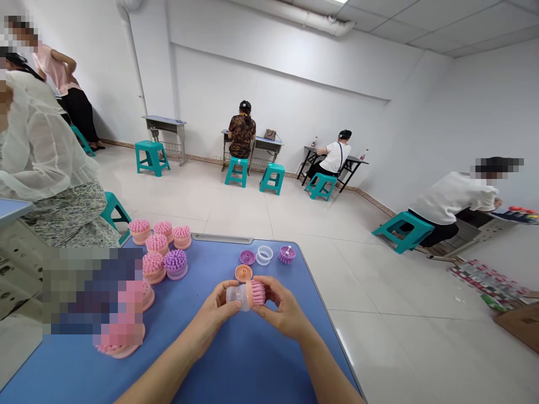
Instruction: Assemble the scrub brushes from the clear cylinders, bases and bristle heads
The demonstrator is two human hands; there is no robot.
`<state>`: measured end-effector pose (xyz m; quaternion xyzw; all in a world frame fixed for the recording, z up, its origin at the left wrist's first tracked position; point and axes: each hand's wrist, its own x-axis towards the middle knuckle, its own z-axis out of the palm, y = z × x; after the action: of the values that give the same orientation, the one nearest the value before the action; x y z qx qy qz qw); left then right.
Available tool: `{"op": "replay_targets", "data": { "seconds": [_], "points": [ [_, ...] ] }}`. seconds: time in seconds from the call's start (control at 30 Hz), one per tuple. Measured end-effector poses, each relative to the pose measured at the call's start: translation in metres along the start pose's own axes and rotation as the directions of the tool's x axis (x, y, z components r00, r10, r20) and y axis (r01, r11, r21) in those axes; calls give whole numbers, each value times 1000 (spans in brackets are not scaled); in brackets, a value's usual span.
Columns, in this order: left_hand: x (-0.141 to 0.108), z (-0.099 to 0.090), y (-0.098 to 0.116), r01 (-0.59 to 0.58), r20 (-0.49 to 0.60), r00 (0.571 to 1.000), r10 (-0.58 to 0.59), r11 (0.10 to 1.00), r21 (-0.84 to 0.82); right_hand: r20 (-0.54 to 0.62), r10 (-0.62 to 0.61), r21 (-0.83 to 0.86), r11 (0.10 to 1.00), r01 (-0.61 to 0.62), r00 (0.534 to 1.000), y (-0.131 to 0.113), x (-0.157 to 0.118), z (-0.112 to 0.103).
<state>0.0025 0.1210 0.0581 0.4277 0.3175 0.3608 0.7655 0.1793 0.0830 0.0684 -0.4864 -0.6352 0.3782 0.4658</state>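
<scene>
Above the blue desk, my left hand [213,311] is closed around a translucent plastic cup [236,297]. My right hand [286,308] grips a pink bristled brush head [257,293] with a peach rim. The cup and the brush head touch end to end, lying sideways between the hands; whether they are locked together I cannot tell. Just beyond the fingers rest an orange round cap [243,273], a purple round cap [247,257], a clear ring [264,255] and a purple bristled piece [287,255] with a white stem upward.
On the desk [269,359], several pink scrub brushes [154,268] and a purple one [176,265] stand at the left, some blurred out. A person in a sheer white top [42,134] is close by on the left. Teal stools [152,157] and other seated people occupy the room beyond.
</scene>
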Motion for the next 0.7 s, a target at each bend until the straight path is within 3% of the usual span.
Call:
{"op": "replay_targets", "data": {
  "seconds": [0.23, 0.43, 0.57, 0.7],
  "points": [
    [1, 0, -1, 72, -91, 994, -55, 977, 198, 62, 7, -30, 1000, -5, 998, -2, 0, 0],
    [1, 2, -1, 107, -121, 989, -88, 981, 161, 98, 108, -57, 993, -103, 989, -3, 0, -1],
    [1, 1, -2, 55, -85, 995, -44, 991, 121, 89, 121, -66, 991, -116, 989, -6, 1, -1],
    [3, -3, -6, -26, -41, 999, 34, 982, 185, 103, 115, -83, 991, -107, 988, -5, 0, -2]
  ]
}}
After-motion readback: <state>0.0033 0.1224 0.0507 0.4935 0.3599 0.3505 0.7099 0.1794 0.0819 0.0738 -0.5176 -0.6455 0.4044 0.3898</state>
